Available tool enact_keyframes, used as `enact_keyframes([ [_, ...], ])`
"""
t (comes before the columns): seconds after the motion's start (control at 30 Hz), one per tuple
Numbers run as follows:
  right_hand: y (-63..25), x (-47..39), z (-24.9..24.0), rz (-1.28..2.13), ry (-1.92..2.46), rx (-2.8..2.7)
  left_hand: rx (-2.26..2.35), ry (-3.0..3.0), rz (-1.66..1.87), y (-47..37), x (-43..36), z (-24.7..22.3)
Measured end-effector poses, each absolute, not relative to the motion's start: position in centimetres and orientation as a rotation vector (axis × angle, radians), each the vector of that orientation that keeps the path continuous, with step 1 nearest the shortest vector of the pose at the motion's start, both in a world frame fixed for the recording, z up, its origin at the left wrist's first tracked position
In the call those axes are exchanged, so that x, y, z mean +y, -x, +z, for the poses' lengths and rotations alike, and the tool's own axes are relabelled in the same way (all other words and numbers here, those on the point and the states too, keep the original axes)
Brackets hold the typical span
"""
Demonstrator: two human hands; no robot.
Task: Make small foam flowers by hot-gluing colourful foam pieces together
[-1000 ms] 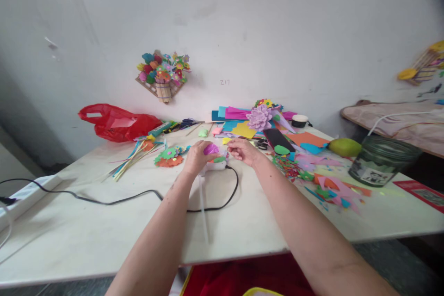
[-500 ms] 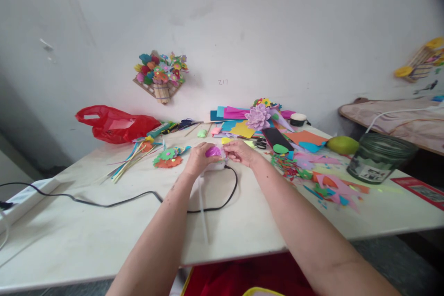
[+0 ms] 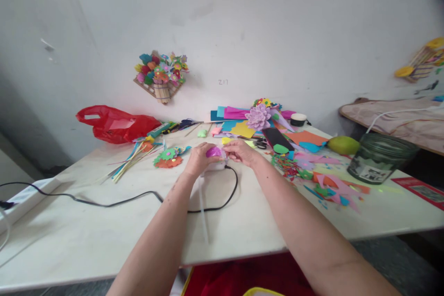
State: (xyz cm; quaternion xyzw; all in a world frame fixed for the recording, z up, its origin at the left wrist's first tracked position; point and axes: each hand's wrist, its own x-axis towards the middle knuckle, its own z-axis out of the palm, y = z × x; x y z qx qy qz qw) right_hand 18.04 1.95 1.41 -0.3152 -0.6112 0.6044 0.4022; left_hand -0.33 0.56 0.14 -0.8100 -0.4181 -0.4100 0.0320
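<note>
My left hand (image 3: 198, 159) is closed round a shiny purple piece (image 3: 213, 151), whose far side its fingers partly cover. Close beside it, the fingertips of my right hand (image 3: 241, 151) pinch together at a pale lilac edge; what exactly they grip is too small to make out. Under both hands lies a white glue gun (image 3: 217, 166), mostly hidden, with a black cord (image 3: 233, 196) looping from its right end. A translucent glue stick (image 3: 203, 212) points from it toward the table's front edge. Left of my hands rest green and orange foam flowers (image 3: 168, 159).
A red plastic bag (image 3: 116, 125) lies at the back left, beside thin stems (image 3: 126, 164). Foam sheets, black scissors (image 3: 261, 143) and a lilac flower (image 3: 258, 117) crowd the back. Scraps (image 3: 333, 185) and a green glass jar (image 3: 379, 157) stand right. A white power strip (image 3: 31, 201) sits left.
</note>
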Motion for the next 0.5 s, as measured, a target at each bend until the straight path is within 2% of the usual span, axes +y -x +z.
enact_keyframes([
  [0.3,-17.6,1.7,1.4,1.374,0.958,-1.682,-1.252,2.484,-1.219,0.2,0.4,0.1],
  [0.5,-18.3,2.8,1.4,1.176,1.105,-1.473,-1.193,2.392,-1.255,0.3,0.6,0.1],
])
